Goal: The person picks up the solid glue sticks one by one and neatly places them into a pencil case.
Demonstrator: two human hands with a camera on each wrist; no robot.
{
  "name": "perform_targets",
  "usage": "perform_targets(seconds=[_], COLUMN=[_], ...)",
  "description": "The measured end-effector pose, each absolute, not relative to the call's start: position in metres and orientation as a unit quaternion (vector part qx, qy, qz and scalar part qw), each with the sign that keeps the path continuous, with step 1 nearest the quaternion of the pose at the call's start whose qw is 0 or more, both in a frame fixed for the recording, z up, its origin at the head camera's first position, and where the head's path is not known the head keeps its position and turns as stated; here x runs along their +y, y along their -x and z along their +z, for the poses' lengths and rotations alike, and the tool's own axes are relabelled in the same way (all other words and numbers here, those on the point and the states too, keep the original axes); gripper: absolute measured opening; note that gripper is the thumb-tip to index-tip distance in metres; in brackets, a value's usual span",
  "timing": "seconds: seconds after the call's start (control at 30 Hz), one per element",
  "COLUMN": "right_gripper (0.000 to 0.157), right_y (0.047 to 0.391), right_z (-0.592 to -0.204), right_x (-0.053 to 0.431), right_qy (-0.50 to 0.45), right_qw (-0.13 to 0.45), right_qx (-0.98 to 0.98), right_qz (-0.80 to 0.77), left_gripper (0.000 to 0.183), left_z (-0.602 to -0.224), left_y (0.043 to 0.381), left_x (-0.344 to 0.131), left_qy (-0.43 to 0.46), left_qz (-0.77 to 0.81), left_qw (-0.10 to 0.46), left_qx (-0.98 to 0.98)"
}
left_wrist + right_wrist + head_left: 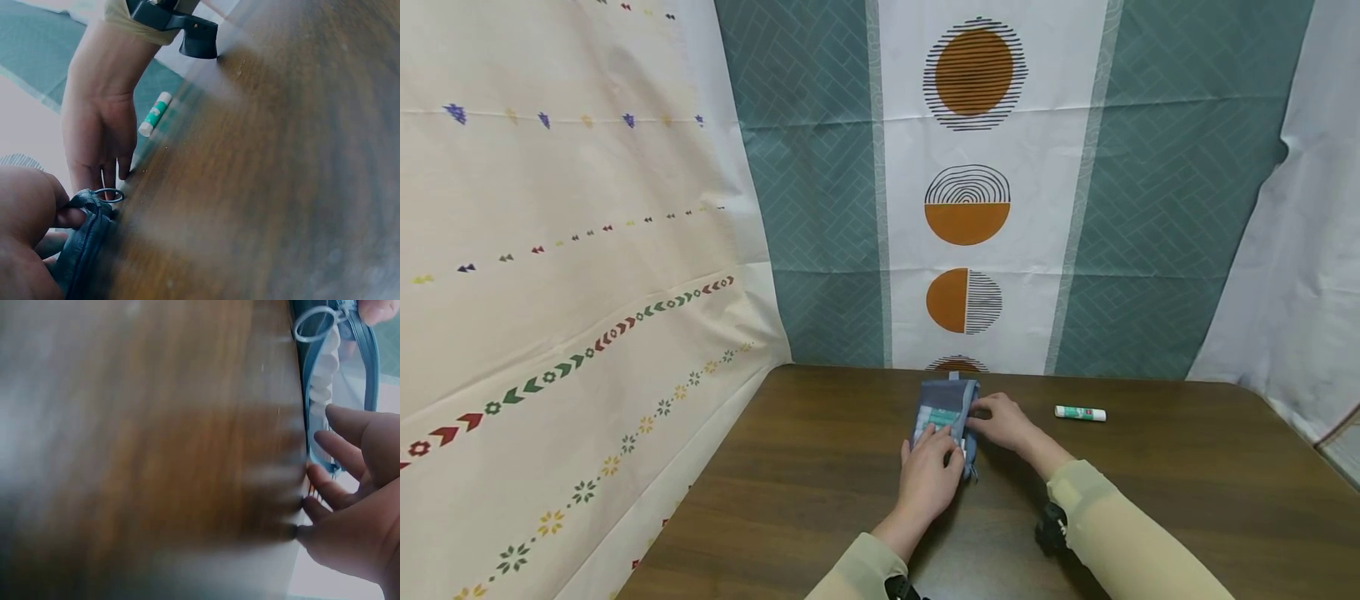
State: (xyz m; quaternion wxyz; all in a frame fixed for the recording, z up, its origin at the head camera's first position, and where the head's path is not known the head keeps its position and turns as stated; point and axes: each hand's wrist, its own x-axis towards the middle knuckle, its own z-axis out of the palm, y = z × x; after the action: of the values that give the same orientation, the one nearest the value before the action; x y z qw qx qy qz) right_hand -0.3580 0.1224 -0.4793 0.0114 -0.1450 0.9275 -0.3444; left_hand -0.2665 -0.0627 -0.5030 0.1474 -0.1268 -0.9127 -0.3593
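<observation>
A grey-blue zip pouch [942, 391] with a clear window lies near the table's far edge. Its zipper side gapes in the right wrist view, where white ends of several sticks [322, 378] show inside the pouch [373, 369]. My left hand [931, 473] holds the pouch's near end, thumb and fingers on either side of it in the left wrist view. At the right edge is my right hand [1009, 423], its fingers loosely extended and fingertips by the opening [369, 494]. A white-and-green glue stick [1080, 413] lies to the right.
The brown wooden table [820, 467] ends just beyond the pouch, with a patterned cloth [985, 192] hanging behind it. Another cloth [625, 208] hangs along the left side. A black wrist camera [1051, 529] sits below my right sleeve.
</observation>
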Motion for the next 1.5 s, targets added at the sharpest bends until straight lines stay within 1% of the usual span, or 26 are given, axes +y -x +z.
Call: perform_targets(seconds=[0.13, 0.43, 0.67, 0.8, 1.0, 1.33, 1.5], right_gripper=[0.042, 0.049, 0.047, 0.047, 0.051, 0.06, 0.061], right_y=[0.358, 0.356, 0.351, 0.347, 0.339, 0.334, 0.329], right_z=[-0.481, -0.477, -0.472, -0.466, -0.46, -0.461, -0.462], right_x=[0.13, 0.14, 0.151, 0.158, 0.169, 0.199, 0.215], right_qy=[0.168, 0.156, 0.165, 0.163, 0.166, 0.167, 0.17], right_qw=[0.009, 0.011, -0.011, -0.013, -0.027, -0.054, -0.066], right_qx=[0.921, 0.926, 0.937, 0.94, 0.943, 0.942, 0.943], right_qz=[-0.351, -0.343, -0.309, -0.298, -0.286, -0.285, -0.279], left_gripper=[0.021, 0.023, 0.023, 0.023, 0.024, 0.026, 0.025], left_z=[-0.503, -0.503, -0.503, -0.503, -0.503, -0.503, -0.503], left_y=[0.267, 0.266, 0.267, 0.267, 0.266, 0.264, 0.264], left_x=[-0.063, -0.064, -0.063, -0.063, -0.062, -0.063, -0.063], left_qy=[0.126, 0.129, 0.127, 0.127, 0.126, 0.13, 0.131], left_qz=[-0.36, -0.365, -0.365, -0.365, -0.364, -0.367, -0.366], left_qw=[0.148, 0.147, 0.155, 0.157, 0.155, 0.162, 0.166], left_qx=[-0.913, -0.91, -0.909, -0.909, -0.91, -0.906, -0.906])
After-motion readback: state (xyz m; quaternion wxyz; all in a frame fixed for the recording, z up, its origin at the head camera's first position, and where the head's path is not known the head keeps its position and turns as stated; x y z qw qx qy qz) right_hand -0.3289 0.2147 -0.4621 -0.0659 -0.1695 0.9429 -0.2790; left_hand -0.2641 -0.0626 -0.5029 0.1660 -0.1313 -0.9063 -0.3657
